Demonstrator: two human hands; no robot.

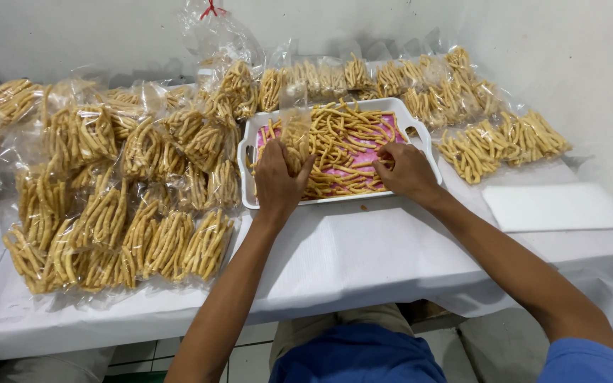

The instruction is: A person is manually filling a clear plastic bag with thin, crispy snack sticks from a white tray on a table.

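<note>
Item: clear plastic bag [295, 126], upright over the white tray [248, 170]; my left hand [277, 179] is gripping it closed around its lower part. My right hand [406, 170] is pinching fried snack sticks [349, 142] inside the tray, fingers curled narrow.

Risk: the bag is sagging at its mouth; sticks could be missing it and dropping onto the counter [363, 255], or snapping under a tight pinch.

Containers: tray, pink-lined, holding loose sticks; filled bags [122, 213] lying stacked at left; more filled bags [491, 135] at right and behind.
</note>
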